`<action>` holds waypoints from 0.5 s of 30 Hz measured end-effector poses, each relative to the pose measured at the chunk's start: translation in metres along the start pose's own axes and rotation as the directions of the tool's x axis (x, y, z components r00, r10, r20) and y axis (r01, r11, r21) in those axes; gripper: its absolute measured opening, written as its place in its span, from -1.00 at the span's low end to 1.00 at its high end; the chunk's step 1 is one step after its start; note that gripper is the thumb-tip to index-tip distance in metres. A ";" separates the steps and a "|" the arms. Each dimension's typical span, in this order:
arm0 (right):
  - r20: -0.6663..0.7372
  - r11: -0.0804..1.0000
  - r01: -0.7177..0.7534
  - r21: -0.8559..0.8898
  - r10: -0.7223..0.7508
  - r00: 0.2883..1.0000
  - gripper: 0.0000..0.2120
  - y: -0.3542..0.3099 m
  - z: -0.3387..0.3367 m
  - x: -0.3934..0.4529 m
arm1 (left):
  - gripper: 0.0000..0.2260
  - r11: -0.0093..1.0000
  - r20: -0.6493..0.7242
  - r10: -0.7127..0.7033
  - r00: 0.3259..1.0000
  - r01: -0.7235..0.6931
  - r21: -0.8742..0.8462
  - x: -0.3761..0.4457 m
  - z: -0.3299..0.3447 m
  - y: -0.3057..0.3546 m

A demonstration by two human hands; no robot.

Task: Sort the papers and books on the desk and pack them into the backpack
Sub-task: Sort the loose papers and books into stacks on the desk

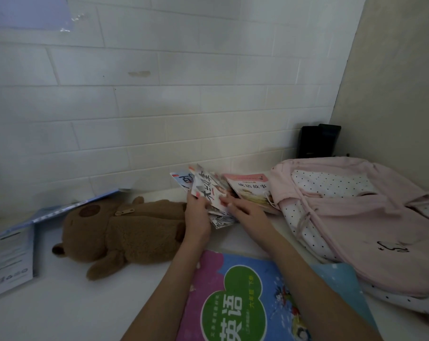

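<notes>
Left hand (198,212) gripping a fanned stack of thin books (212,193) from the side, fingers curled round its edge, tilting it up, probably to read the covers for sorting. Right hand (243,209) resting fairly flat on the stack's lower right, fingertips seemingly touching the top cover; motion blur hiding any pinch. Another book (251,190) lying just beside, touching the pink backpack (356,217) waiting at right. Big workbook (243,299) lying near on the tabletop (73,311); plush bear (125,232) at left.
</notes>
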State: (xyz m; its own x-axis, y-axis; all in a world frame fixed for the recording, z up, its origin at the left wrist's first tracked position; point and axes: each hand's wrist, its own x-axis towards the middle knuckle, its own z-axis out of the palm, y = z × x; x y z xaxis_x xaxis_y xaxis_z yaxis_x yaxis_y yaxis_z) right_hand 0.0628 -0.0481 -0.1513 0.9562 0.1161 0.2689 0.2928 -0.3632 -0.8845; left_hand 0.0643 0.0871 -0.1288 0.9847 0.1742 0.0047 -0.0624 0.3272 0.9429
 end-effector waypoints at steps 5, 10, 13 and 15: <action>0.025 0.998 -0.060 0.003 0.060 0.998 -0.76 0.007 -0.003 0.000 | -0.48 0.984 -0.059 -0.073 0.996 0.082 0.160 0.007 0.001 -0.008; -0.168 0.999 -0.005 -0.032 -0.001 0.986 -0.67 0.001 0.007 0.003 | -0.63 0.943 -0.075 0.241 0.968 -0.215 0.255 -0.002 0.000 -0.001; -0.359 0.897 0.046 -0.439 -0.222 0.907 -0.83 -0.006 0.011 0.003 | -0.72 0.848 -0.075 0.468 0.881 -0.423 0.319 -0.007 -0.006 0.015; -0.428 0.858 0.094 -0.506 -0.344 0.836 -0.87 -0.016 0.010 0.004 | -0.74 0.853 -0.107 0.495 0.862 -0.458 0.251 -0.004 -0.012 0.022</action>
State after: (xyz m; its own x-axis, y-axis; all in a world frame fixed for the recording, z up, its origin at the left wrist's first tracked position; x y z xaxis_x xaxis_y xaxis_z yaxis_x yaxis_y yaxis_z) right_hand 0.0615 -0.0325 -0.1405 0.7005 -0.1737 0.6922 0.3437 -0.7679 -0.5405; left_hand 0.0571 0.1052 -0.1119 0.8010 0.4115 0.4348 -0.4634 -0.0337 0.8855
